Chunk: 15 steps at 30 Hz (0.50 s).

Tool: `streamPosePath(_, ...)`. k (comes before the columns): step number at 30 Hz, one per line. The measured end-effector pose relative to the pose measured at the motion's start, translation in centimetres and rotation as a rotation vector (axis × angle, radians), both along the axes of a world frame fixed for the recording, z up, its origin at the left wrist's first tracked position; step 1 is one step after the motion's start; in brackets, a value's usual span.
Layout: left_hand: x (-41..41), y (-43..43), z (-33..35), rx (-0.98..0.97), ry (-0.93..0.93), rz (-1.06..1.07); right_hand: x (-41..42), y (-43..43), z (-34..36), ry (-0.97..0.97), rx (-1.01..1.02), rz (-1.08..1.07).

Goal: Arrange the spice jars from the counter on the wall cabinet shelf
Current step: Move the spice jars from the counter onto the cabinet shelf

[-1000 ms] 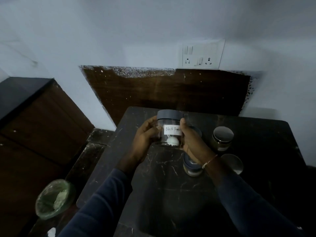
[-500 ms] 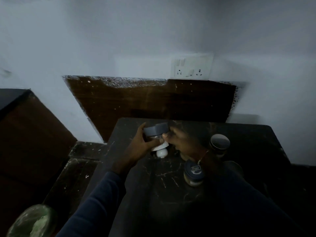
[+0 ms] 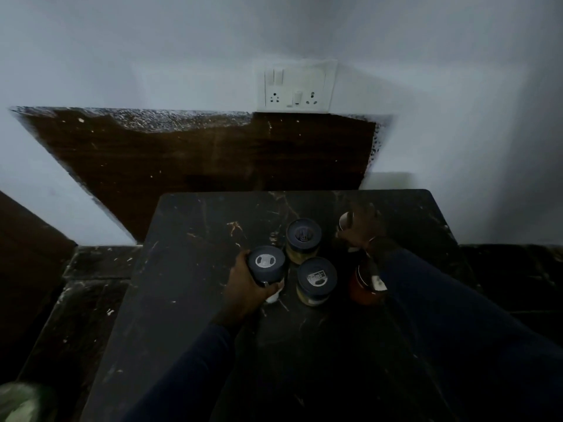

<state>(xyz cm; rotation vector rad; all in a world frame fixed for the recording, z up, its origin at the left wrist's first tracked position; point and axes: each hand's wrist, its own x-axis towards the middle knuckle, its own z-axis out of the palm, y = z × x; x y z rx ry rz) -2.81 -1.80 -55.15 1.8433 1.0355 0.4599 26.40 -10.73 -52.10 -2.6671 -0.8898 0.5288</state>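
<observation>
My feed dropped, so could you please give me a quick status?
Left hand gripping grey-lidded jar on counter. Right hand on far jar; grip unclear. Three more jars between. Cabinet out of view.

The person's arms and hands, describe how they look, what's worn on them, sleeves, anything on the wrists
Both arms are covered to the wrist by long, dark navy sleeves of plain fabric, with no visible print. The left hand and the right hand are bare, with no gloves. A thin bracelet circles the right wrist just above the cuff. The dim light hides any finer detail, such as rings.
</observation>
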Motion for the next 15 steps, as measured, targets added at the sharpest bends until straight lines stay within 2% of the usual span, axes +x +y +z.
streamPosePath(3,0.3,-0.3,-1.4,-0.022,0.009,-0.01,0.4,0.2,-0.5,0.108,0.02,0.014)
streamPosePath(9,0.7,-0.4,-2.4,-0.087,0.076,-0.1,0.7,0.1,1.5,0.141,0.116,0.062)
streamPosePath(13,0.3,-0.5,-1.5,-0.105,0.119,-0.179,1.6,1.2,7.6,-0.034,0.104,0.181)
streamPosePath(15,0.3,-0.5,-0.1,-0.066,0.098,-0.145,1.6,1.9,11.4,-0.043,0.131,0.276)
